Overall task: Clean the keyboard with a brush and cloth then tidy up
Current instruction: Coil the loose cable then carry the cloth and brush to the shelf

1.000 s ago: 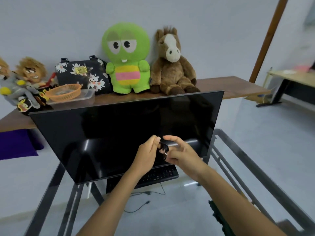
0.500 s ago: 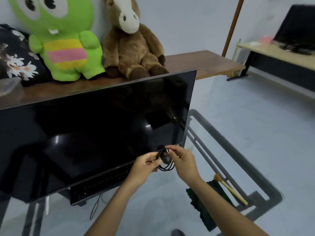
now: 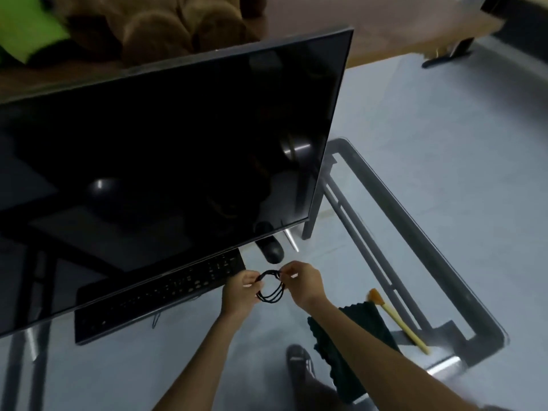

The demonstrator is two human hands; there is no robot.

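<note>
A black keyboard (image 3: pixel 157 295) lies on the glass table, partly tucked under the big dark monitor (image 3: pixel 166 161). Just right of its end, my left hand (image 3: pixel 241 293) and my right hand (image 3: pixel 302 284) both pinch a coiled black cable (image 3: pixel 270 287) held above the glass. A black mouse (image 3: pixel 271 247) rests beyond the hands, below the monitor's corner. A dark green cloth (image 3: pixel 360 333) lies under my right forearm, and a yellow-handled brush (image 3: pixel 396 320) lies just right of it.
The glass table's rounded corner and metal frame (image 3: pixel 474 324) are at the right. Plush toys (image 3: pixel 160 28) sit on a wooden shelf behind the monitor. A shoe (image 3: pixel 299 366) shows through the glass. Loose thin wire (image 3: pixel 157 317) trails from the keyboard.
My view has tilted down and closer to the table. The hands have lowered toward the glass near the keyboard's right end, and the cable loops hang wider between them.
</note>
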